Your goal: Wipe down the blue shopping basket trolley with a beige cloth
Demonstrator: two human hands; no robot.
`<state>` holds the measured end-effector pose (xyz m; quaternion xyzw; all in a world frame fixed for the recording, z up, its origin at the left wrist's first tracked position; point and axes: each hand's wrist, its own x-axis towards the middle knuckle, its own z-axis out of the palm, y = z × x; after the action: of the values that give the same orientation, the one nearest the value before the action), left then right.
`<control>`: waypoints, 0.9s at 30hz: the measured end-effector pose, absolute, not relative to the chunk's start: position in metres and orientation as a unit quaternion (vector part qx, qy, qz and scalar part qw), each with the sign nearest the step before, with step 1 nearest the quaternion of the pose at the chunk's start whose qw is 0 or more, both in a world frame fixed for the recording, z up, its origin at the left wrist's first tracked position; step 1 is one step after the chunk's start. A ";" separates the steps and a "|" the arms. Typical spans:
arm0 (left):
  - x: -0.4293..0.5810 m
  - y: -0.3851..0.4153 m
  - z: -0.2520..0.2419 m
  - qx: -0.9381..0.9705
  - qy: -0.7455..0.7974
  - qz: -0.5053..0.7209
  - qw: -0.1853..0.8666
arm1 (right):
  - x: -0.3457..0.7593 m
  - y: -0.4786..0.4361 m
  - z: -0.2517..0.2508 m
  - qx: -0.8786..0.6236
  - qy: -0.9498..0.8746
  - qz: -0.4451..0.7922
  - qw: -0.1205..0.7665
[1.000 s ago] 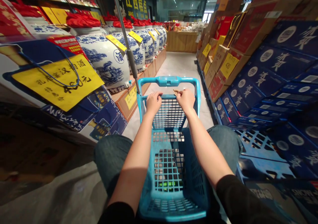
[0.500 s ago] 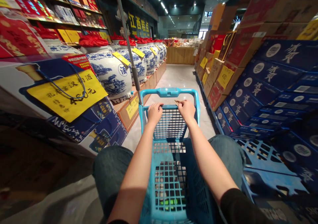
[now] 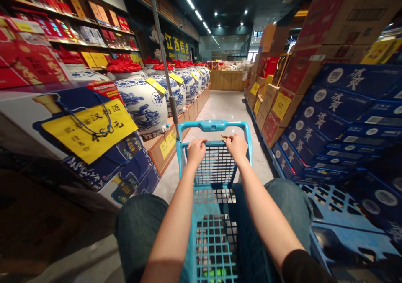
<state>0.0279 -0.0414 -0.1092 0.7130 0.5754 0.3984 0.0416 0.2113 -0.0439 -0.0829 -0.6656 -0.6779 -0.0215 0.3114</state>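
My left hand (image 3: 197, 152) and my right hand (image 3: 236, 147) both rest on the top rim of a blue plastic shopping cart (image 3: 213, 126), just behind its curved handle bar. The left hand grips the rim. Between the right fingers sits a small tan scrap (image 3: 223, 137), too small to identify. A green item (image 3: 216, 272) lies at the bottom of the cart's mesh basket, mostly cut off by the frame. My knees in grey denim (image 3: 141, 228) show on either side of the cart.
Blue-and-white porcelain jars (image 3: 141, 105) with red cloth covers stand on a wooden platform to the left, beside a metal pole (image 3: 166, 69). Stacked cartons and blue boxes (image 3: 320, 119) line the right. A tiled aisle (image 3: 226, 107) runs ahead to a wooden counter (image 3: 224, 81).
The view has tilted upward, so the cart and my hands sit lower in the picture and more ceiling shows. My hands remain on the rim, and the tan scrap remains in my right fingers.
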 end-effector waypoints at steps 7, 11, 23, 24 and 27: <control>0.025 -0.042 -0.109 0.719 0.577 0.385 0.039 | 0.180 -0.053 -0.086 -0.527 -0.799 0.024 0.289; 0.027 -0.042 -0.109 0.714 0.578 0.394 0.038 | 0.198 -0.048 -0.078 -0.650 -0.706 0.045 0.277; 0.033 -0.048 -0.107 0.724 0.576 0.379 0.008 | 0.184 -0.050 -0.084 -0.561 -0.759 0.111 0.310; 0.033 -0.048 -0.108 0.727 0.573 0.378 0.005 | 0.190 -0.048 -0.083 -0.586 -0.744 0.106 0.304; 0.034 -0.047 -0.112 0.734 0.570 0.370 -0.004 | 0.210 -0.037 -0.082 -0.665 -0.690 0.085 0.274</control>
<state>0.0341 -0.0469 -0.1119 0.7338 0.5698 0.3700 -0.0043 0.2095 -0.0371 -0.0822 -0.6651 -0.6896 0.0850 0.2735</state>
